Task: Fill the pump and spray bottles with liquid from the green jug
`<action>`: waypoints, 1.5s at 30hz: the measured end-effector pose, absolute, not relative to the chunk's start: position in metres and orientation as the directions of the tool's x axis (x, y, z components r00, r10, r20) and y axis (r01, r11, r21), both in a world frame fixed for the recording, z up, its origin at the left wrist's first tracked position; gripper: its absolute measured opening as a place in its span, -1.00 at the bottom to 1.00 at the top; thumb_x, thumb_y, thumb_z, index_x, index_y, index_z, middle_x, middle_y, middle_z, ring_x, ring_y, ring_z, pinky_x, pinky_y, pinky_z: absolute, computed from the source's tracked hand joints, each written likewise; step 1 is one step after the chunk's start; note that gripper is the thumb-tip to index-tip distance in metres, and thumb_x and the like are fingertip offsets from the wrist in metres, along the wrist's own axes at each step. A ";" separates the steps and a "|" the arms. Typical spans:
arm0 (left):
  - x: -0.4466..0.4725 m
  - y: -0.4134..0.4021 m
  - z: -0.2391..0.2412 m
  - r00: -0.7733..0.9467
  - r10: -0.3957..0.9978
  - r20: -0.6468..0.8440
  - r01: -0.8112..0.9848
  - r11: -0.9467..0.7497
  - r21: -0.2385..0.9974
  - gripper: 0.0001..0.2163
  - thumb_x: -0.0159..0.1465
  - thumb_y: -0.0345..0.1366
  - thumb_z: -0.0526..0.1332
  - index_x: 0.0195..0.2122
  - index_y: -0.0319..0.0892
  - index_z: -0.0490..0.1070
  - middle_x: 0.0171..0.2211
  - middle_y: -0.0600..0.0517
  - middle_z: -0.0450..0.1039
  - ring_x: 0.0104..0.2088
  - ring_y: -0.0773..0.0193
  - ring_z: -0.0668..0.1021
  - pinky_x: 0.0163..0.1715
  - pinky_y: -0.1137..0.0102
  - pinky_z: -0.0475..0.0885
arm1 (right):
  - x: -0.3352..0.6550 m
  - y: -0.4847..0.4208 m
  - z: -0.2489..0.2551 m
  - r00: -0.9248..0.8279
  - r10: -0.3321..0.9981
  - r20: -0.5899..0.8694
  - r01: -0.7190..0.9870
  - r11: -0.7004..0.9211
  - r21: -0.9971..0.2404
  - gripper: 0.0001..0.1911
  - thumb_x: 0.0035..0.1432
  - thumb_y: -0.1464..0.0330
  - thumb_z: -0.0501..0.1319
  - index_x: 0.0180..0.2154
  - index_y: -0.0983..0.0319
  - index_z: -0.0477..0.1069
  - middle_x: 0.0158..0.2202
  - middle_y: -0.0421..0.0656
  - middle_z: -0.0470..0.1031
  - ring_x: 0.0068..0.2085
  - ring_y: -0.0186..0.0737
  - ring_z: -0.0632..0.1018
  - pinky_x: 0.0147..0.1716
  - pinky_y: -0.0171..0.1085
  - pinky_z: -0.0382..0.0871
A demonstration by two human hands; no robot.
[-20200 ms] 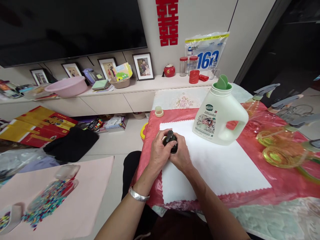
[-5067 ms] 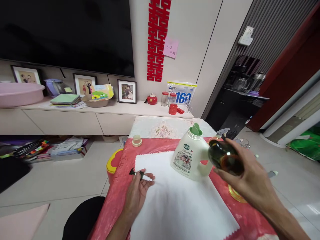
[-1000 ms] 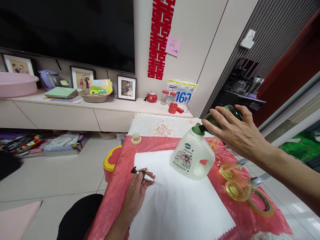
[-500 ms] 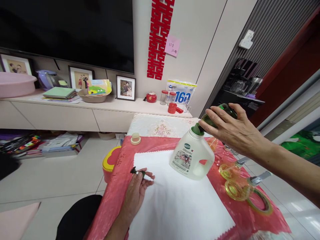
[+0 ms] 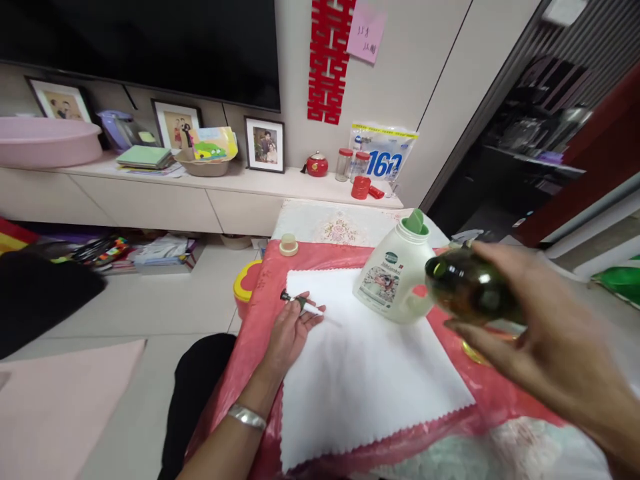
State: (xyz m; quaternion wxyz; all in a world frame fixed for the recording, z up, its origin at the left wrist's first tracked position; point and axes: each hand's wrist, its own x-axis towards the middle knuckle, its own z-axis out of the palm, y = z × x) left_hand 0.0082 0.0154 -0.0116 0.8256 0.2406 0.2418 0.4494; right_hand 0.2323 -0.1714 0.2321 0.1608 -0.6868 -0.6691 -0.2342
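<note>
My left hand point(image 5: 289, 333) holds a dark pump dispenser head point(image 5: 301, 303) with a white stem, low over a white cloth point(image 5: 370, 380). In my right hand point(image 5: 555, 327), blurred by motion, is a dark green bottle point(image 5: 473, 283), tilted on its side with its neck pointing left. The bottle is apart from the pale detergent jug point(image 5: 383, 277), which stands upright on the cloth's far right part. A green spout point(image 5: 414, 222) shows in the jug's open mouth. The jug's cap point(image 5: 289, 246) lies at the table's far left corner.
Red sheeting point(image 5: 435, 433) covers the table beneath the cloth. A yellow glass item point(image 5: 475, 353) is partly hidden behind my right hand. Beyond the table, a low cabinet point(image 5: 250, 195) carries picture frames, jars and a pink basin point(image 5: 47, 143). A yellow-red stool point(image 5: 245, 283) stands left of the table.
My right hand has drawn the green bottle away from the jug's mouth, moving right and nearer to me. My left hand still holds the pump head. The view has tilted down.
</note>
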 end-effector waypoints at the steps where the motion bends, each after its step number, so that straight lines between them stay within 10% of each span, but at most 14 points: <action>1: 0.008 0.015 -0.011 0.476 0.859 -0.188 -0.627 0.482 0.612 -0.59 0.14 -0.07 0.49 -0.08 -0.16 0.50 -0.28 0.03 0.60 -0.19 0.08 0.71 -0.20 0.28 0.59 | 0.224 -0.178 0.214 0.019 0.861 0.509 0.999 -0.031 0.014 -0.31 0.33 0.10 0.17 0.38 0.13 0.06 0.26 0.00 0.30 0.18 0.05 0.42 0.11 -0.04 0.37; 11: -0.008 -0.004 0.028 0.438 0.853 -0.284 -0.591 0.511 0.624 -0.71 0.29 -0.09 0.37 -0.16 -0.20 0.46 -0.28 -0.03 0.61 -0.18 0.08 0.71 -0.16 0.24 0.59 | 0.185 -0.194 0.057 0.172 0.929 0.327 0.984 -0.151 -0.090 -0.20 0.18 0.25 0.28 0.37 0.12 0.01 0.23 0.05 0.31 0.17 0.13 0.41 0.01 0.09 0.38; 27: -0.025 -0.062 0.061 0.342 0.938 -0.060 -0.533 0.246 0.809 -0.59 0.19 -0.02 0.44 -0.09 -0.15 0.41 -0.26 0.01 0.60 -0.25 0.18 0.69 -0.30 0.35 0.59 | 0.133 -0.198 0.047 0.205 0.914 0.349 0.957 -0.112 -0.269 -0.15 0.09 0.32 0.27 0.37 0.10 0.04 0.29 0.03 0.20 0.25 0.10 0.33 0.10 0.11 0.31; 45: -0.030 -0.086 0.041 0.577 0.816 -0.027 -0.324 0.259 0.910 -0.65 0.35 -0.11 0.31 0.10 -0.10 0.47 -0.01 -0.07 0.61 0.05 0.15 0.57 0.10 0.28 0.38 | 0.110 -0.198 0.040 0.233 0.900 0.368 0.886 -0.041 -0.461 0.02 -0.01 0.32 0.41 0.40 0.08 -0.02 0.29 -0.03 0.22 0.24 0.06 0.35 0.16 0.08 0.31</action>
